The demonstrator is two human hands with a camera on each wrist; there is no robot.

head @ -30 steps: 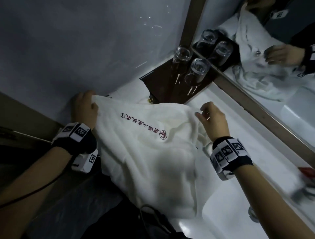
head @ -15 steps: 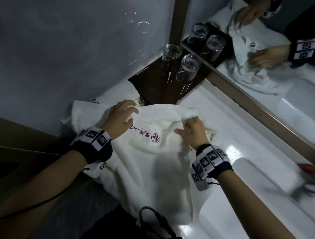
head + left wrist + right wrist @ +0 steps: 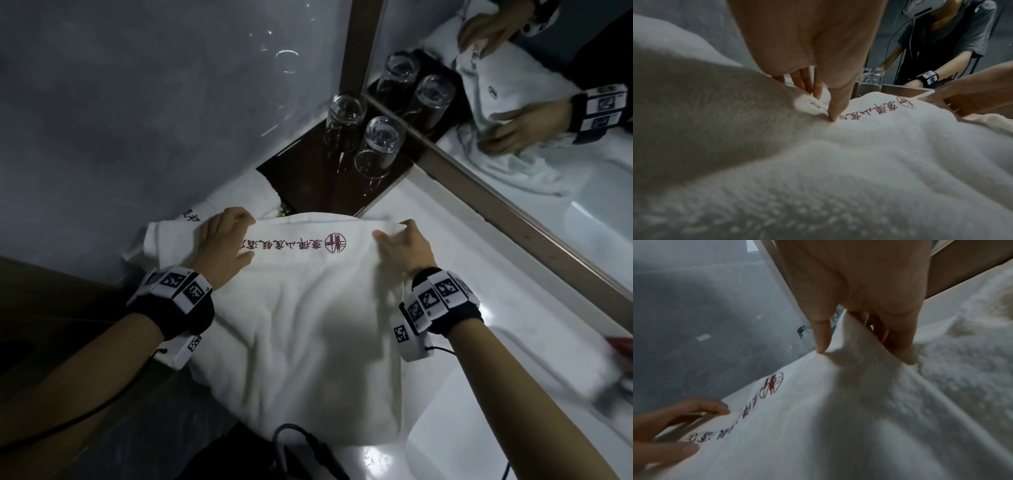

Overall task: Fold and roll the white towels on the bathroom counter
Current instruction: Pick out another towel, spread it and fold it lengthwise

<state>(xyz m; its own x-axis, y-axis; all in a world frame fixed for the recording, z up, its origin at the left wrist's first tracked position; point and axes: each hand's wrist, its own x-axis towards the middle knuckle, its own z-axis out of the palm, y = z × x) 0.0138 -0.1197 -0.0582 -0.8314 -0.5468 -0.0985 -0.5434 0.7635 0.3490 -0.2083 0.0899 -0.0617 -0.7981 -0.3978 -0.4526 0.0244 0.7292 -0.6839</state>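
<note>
On glossy counter [image 3: 462, 274], fluffy terry towel [image 3: 308, 325], embroidered band [image 3: 294, 245]

Two clear glasses, rim-down [image 3: 344, 120] & [image 3: 378, 145], on dark wood tray [image 3: 301, 178] in corner, touching or nearly so. Mirror [image 3: 513, 102] w/ brown frame along rt side, grey wall [image 3: 137, 102] at back. Black cable [image 3: 294, 442] at bottom edge. Red item [image 3: 621, 344] far rt, blurred.

A white towel [image 3: 301, 318] with red lettering lies on the counter [image 3: 513, 329]. The left hand [image 3: 222, 246] presses flat on its far edge; the right hand [image 3: 404, 250] seems to pinch that edge. Beyond, two glasses [image 3: 363, 137] stand on a dark tray [image 3: 308, 178], with a second towel [image 3: 239, 195] beside it.
</note>
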